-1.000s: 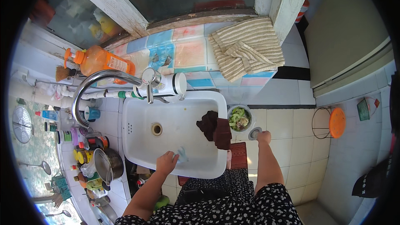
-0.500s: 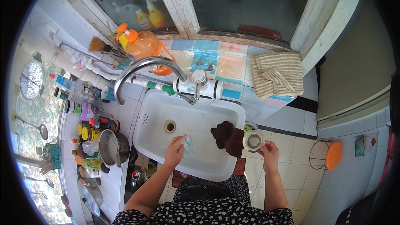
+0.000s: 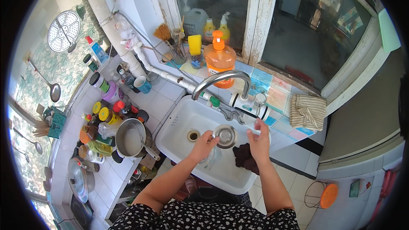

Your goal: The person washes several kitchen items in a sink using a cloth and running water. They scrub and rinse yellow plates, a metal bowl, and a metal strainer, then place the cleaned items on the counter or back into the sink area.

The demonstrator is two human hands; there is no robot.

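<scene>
My left hand is closed on the edge of a small round vessel with a clear rim and a silvery middle. It is held over the white sink, right of the drain hole. Below my left hand a see-through, film-like thing lies against the basin; its kind is unclear. My right hand is raised above the sink's right side, fingers apart and holding nothing. Just beyond its fingertips is the tap lever. A dark brown cloth rests on the basin's right edge, partly behind my right wrist.
The curved tap arches over the sink. Behind it stands an orange pump bottle. A striped cloth lies on the ledge at right. On the left counter are a steel pot and several jars and bottles.
The round vessel has gone from my right hand to my left, moving from beyond the sink's right edge to above the basin. My right hand has risen toward the tap. The view has shifted left.
</scene>
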